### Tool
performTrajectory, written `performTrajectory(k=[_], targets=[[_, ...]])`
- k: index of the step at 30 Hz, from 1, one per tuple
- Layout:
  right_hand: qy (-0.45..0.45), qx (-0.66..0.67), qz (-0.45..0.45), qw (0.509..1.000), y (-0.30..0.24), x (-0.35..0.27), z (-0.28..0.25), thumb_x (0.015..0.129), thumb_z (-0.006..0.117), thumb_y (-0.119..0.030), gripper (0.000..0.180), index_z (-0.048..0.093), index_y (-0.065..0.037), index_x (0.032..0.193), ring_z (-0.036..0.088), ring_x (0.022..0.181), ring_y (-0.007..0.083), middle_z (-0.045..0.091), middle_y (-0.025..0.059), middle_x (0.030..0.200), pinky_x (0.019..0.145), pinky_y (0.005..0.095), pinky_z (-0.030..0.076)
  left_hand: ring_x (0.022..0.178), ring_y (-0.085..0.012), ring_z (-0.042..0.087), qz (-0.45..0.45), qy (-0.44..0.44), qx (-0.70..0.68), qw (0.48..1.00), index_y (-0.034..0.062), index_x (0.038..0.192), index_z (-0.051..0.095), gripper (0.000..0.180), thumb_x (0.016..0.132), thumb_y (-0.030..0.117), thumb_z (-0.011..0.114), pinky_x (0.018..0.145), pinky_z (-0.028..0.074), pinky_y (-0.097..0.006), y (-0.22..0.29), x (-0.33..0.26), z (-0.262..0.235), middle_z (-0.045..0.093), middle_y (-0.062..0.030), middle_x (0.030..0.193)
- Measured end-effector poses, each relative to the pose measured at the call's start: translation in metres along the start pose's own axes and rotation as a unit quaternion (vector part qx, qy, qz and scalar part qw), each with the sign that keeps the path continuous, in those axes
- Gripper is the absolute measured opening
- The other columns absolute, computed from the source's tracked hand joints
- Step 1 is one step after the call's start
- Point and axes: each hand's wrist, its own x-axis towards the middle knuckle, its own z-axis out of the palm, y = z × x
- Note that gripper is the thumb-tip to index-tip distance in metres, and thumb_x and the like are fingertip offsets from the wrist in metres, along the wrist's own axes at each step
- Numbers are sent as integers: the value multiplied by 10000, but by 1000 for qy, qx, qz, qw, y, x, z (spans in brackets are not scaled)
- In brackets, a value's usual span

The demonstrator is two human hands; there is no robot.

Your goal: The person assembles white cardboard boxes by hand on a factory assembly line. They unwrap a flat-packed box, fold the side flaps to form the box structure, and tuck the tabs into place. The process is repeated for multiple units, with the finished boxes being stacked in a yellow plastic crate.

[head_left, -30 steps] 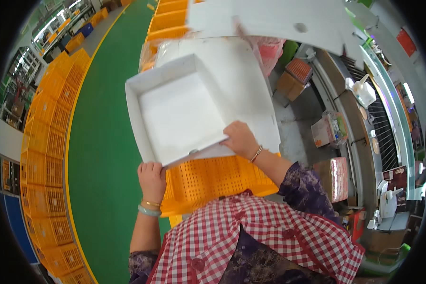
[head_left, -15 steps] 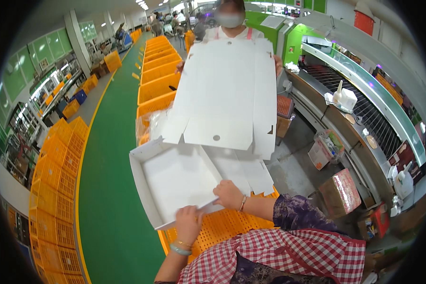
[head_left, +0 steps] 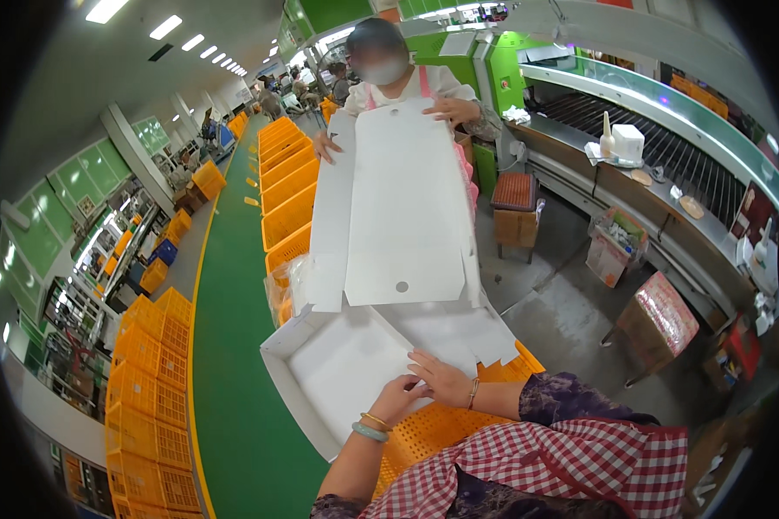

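Note:
A shallow white cardboard box (head_left: 342, 350) lies tilted in front of me, with raised walls on its left and near sides. My left hand (head_left: 398, 400) is closed at the box's near wall, its fingertips bent inward. Right beside it, touching or almost touching, my right hand (head_left: 441, 379) grips the same wall, with its fingers reaching over the edge and its thumb hidden. Across from me a person holds up a large flat white cardboard sheet (head_left: 407, 208) with a round hole near its lower end. That sheet overlaps the far part of my box.
An orange perforated crate (head_left: 420, 437) sits under the box. A row of orange crates (head_left: 287, 186) runs away behind it; more crates (head_left: 151, 381) are stacked left of the green walkway (head_left: 242, 389). On the right stand a wrapped stool (head_left: 662, 316) and a conveyor machine (head_left: 632, 108).
My left hand has moved right along the near wall to meet my right hand. The other person's sheet has been turned and shifted, and their hands now show on its upper part.

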Motion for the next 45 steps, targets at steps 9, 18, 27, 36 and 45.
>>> performTrajectory(k=[9, 18, 27, 36, 45], targets=[[10, -52, -12, 999, 5, -8, 2, 730, 708, -172, 573, 460, -8, 1219, 364, 1313, 330, 414, 176, 1360, 952, 381, 451, 808, -212, 645, 8, 66, 61, 996, -58, 989, 651, 330, 858, 242, 617, 749, 495, -315, 15, -5, 13, 684, -153, 881], [-16, -21, -30, 999, -1, -19, 9, 724, 696, -158, 572, 476, -19, 1233, 391, 1295, 331, 437, 174, 1356, 1018, 399, 394, 811, -124, 619, -37, 70, 151, 985, -41, 1013, 650, 281, 874, 203, 642, 730, 487, -268, 32, -37, 18, 677, -102, 920], [-65, -2, 108, 992, -37, -63, -16, 745, 688, -222, 398, 544, -92, 1093, 541, 1012, 327, 544, 165, 1098, 809, 402, 473, 777, -308, 575, 105, 176, 233, 951, 43, 979, 649, 227, 811, 195, 656, 695, 471, -386, 21, -92, 65, 610, -127, 840], [-85, 6, 61, 995, -40, -82, 1, 758, 670, -201, 251, 523, -98, 934, 558, 654, 277, 537, 77, 711, 540, 390, 448, 700, -285, 574, 91, 250, 250, 931, 50, 841, 633, 202, 732, 189, 732, 599, 468, -364, 18, -109, 78, 581, -96, 757], [-69, 9, 42, 997, -33, -65, 3, 732, 677, -177, 203, 526, -96, 841, 562, 600, 292, 538, 100, 668, 511, 406, 443, 681, -286, 584, 129, 247, 295, 914, 58, 811, 649, 205, 702, 193, 758, 594, 473, -376, 14, -98, 61, 602, -98, 741]])
